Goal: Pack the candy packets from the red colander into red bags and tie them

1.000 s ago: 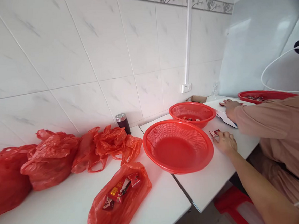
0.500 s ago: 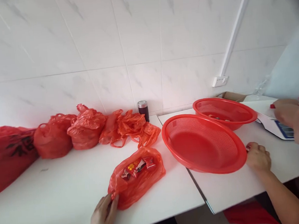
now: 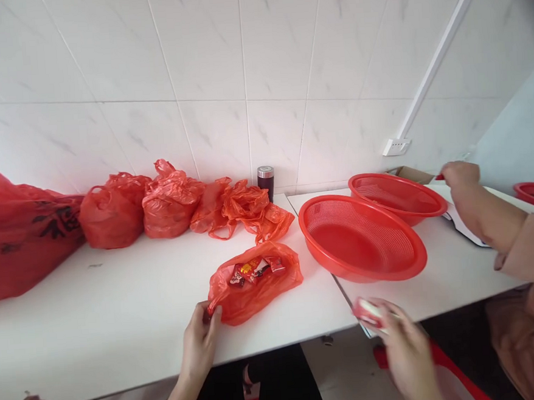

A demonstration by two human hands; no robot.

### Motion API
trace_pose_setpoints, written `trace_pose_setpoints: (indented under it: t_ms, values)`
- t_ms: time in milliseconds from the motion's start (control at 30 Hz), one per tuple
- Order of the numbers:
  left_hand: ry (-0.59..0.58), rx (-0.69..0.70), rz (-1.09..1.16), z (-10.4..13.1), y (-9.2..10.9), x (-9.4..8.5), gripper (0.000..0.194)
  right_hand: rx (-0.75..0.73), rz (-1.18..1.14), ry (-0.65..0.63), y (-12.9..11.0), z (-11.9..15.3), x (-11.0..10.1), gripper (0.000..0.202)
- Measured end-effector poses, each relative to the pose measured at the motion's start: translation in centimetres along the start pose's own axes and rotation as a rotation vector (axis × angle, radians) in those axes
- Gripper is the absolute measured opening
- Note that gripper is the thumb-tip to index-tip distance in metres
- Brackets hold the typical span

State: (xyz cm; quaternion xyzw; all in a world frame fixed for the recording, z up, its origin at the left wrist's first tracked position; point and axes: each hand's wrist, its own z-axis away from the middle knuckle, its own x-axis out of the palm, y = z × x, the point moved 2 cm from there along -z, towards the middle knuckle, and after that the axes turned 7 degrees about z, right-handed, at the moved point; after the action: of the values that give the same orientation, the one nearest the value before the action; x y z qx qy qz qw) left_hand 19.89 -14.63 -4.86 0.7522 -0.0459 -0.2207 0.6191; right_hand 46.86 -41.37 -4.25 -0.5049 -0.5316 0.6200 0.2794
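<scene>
My left hand pinches the near left rim of a red plastic bag, which lies spread open on the white table. Inside the bag are several small wrapped snack packets in red, white and black. Over the table's front edge, below the nearer red basket, my right hand is closed around a small red-and-white packet. Motion blurs both the hand and the packet, so its print cannot be read. A gap separates the right hand from the bag.
Filled red bags and crumpled red bags line the wall beside a dark flask. Behind the nearer basket stands a second red basket. At right, a co-worker's arm reaches over a white scale.
My right hand has come left and nearer from beside the basket, carrying the packet. The left hand keeps its hold on the bag. The co-worker's hand has shifted toward the back, and the view has tilted.
</scene>
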Motion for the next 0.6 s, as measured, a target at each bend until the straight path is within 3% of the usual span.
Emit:
trace_pose_setpoints:
  t_ms: [133, 200, 233, 300, 400, 500, 600]
  values:
    - [0.041, -0.040, 0.162, 1.6, 1.6, -0.4, 0.035, -0.314, -0.157, -0.449, -8.7, 1.7, 10.1, 0.032]
    - [0.056, -0.045, 0.189, 2.5, 2.7, -1.2, 0.038, -0.510, -0.085, -0.569, -11.6, 1.8, 13.2, 0.034]
    - [0.059, -0.042, 0.183, 2.8, 3.2, -1.8, 0.038, -0.595, -0.029, -0.566, -12.5, 1.6, 14.1, 0.034]
    - [0.080, -0.037, 0.169, 3.2, 4.2, -3.2, 0.036, -0.712, 0.109, -0.445, -12.7, 0.7, 14.8, 0.027]
    - [0.138, -0.049, 0.255, 2.7, 5.2, -5.1, 0.032, -0.781, 0.357, -0.244, -10.8, -1.2, 14.7, 0.020]
    - [0.120, -0.054, 0.420, 1.4, 6.1, -5.4, 0.030, -0.776, 0.598, -0.220, -8.6, -2.9, 14.8, 0.020]
    - [0.097, -0.020, 0.529, -0.6, 7.8, -4.8, 0.030, -0.693, 0.771, -0.298, -8.5, -4.1, 14.8, 0.027]
